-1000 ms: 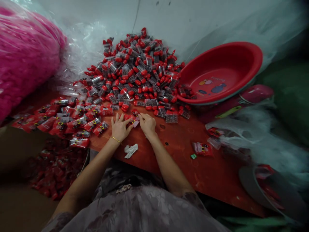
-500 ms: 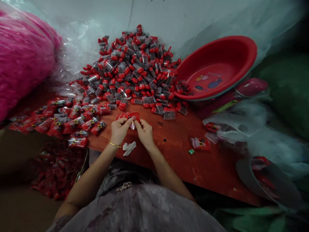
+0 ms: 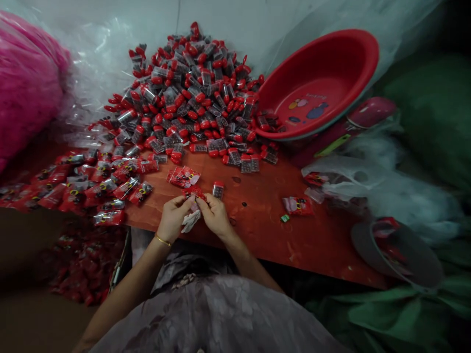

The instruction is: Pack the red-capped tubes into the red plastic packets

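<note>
My left hand (image 3: 173, 216), with a gold bracelet at its wrist, pinches one side of a small red printed packet (image 3: 193, 193). The fingers of my right hand (image 3: 216, 215) are closed on its other side. Just beyond my hands lies a short stack of flat red printed packets (image 3: 184, 176). A clear, red-capped container with dark contents (image 3: 218, 189) rests on the table beside my right fingers. Under my hands is a crumpled white scrap (image 3: 191, 221), partly covered by them.
A big heap of red-capped containers (image 3: 195, 93) fills the back. Filled red packets (image 3: 99, 176) lie at left. A red basin (image 3: 370, 54) leans at back right, near plastic bags (image 3: 353, 171), a lone packet (image 3: 298, 206) and a grey bowl (image 3: 362, 245). A pink sack (image 3: 25, 88) stands far left.
My hands have drawn back towards me with the packet, uncovering the flat stack and a single container on the table. The whole view has shifted slightly.
</note>
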